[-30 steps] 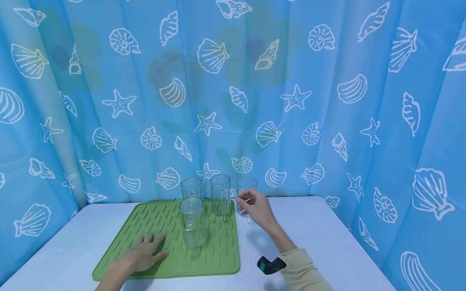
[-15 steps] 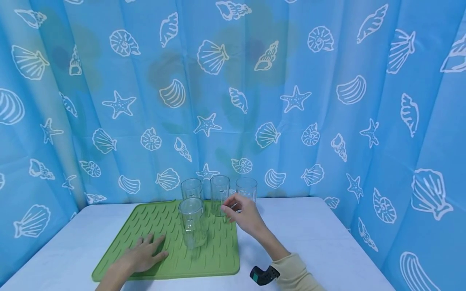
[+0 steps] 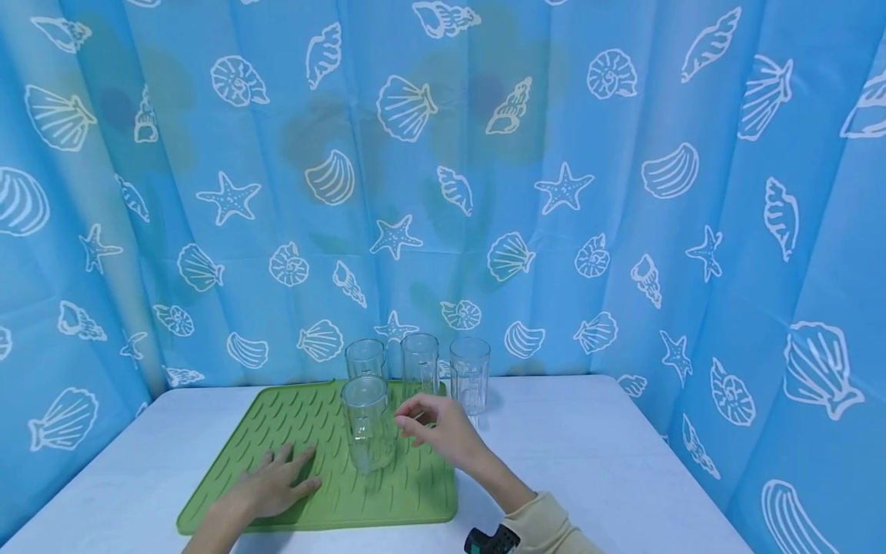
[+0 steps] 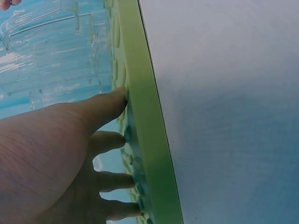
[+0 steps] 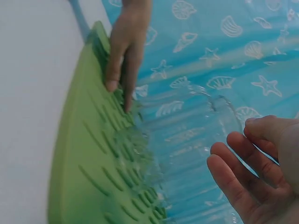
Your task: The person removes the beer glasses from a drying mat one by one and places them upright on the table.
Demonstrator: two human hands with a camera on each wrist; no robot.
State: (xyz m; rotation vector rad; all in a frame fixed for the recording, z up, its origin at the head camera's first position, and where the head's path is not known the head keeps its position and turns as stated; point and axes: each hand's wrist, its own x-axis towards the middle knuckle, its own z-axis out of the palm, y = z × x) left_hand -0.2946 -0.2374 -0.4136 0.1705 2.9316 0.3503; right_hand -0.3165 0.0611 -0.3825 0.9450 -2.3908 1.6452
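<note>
I'd judge this a reach: the right hand point(image 3: 443, 431), grip narrow and empty, beside the front glass point(image 3: 368, 438) on the green mat point(image 3: 415, 496), left hand point(image 3: 271, 483) spread there; grasping would call for a wider opening.

A left hand point(image 4: 51, 154) spreads its fingertips against a green mat point(image 4: 147, 107) slanting down mid-frame, a pale table point(image 4: 233, 107) at right. Clear glass point(image 4: 51, 46) fills the upper left; the right hand point(image 4: 8, 3) edges into the top-left corner.

No legible lettering (or numbers).
</note>
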